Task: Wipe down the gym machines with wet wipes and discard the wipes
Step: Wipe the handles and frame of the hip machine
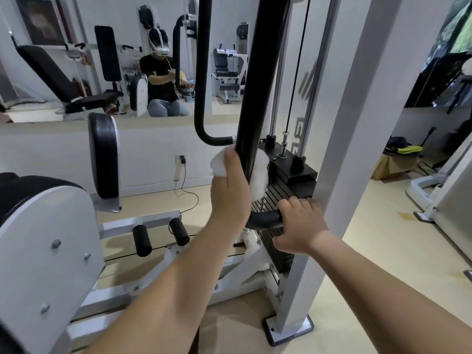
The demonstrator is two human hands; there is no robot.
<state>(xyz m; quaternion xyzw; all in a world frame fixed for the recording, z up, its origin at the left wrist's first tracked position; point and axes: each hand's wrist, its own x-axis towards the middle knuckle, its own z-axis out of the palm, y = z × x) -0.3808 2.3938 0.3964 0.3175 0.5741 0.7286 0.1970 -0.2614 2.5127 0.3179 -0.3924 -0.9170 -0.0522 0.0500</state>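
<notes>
Wipe (pixel 259 175) wraps the black bar (pixel 258 85), held there by the left hand (pixel 229 192), fingers curled round both. Right hand (pixel 300 223) fingers grip the handle (pixel 265 218).

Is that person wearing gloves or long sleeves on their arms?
No. The left hand and the right hand are both bare: no gloves, and no rings, watch or bands show. Both forearms are uncovered right down to the picture's edge, with no sleeve in sight. The mirror shows why: the person wears a black short-sleeved top.
</notes>
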